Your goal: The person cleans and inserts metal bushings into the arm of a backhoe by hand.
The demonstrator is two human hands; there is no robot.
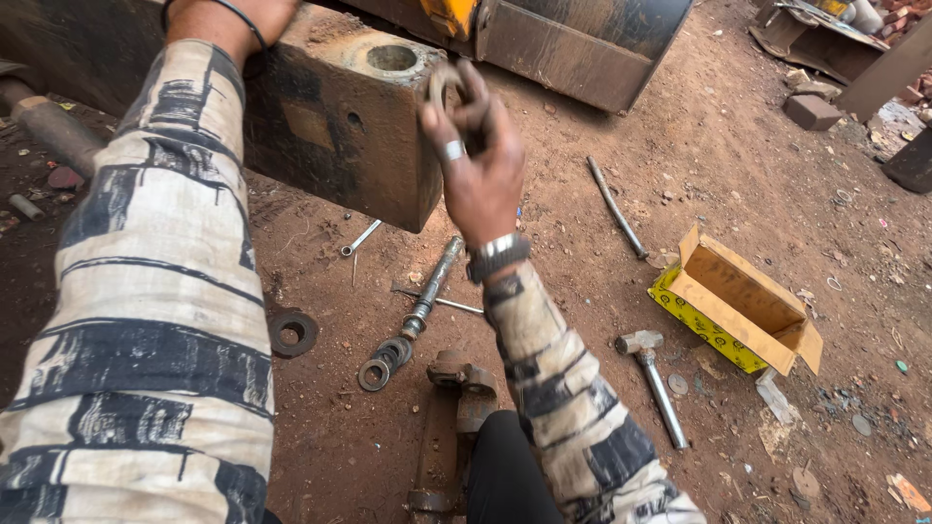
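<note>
A: What step, by the look of it?

B: Fitting stage, I'd say. Right hand [478, 146], upper middle of frame, fingers closed round a small metal ring [449, 85], held right at the edge of the steel block [335, 116], just beside the round hole [392, 58] on top.

A: Left hand?

B: Upper left, mostly out of frame past the wrist; seems to rest on the block. Can't tell its grip.

A: Next move needs?

B: Prob. lining the ring up square w/ the hole; the block's rusty, so it may bind.

A: Materials?

B: Block: thick, boxy, rust-brown, gritty. On the dirt floor: threaded rod [427, 291] w/ dark washers [383, 361] at its end, a flat black disc [292, 332], lower centre. Hammer [652, 380] w/ steel handle and an open yellow cardboard box [736, 301], right side.
</note>
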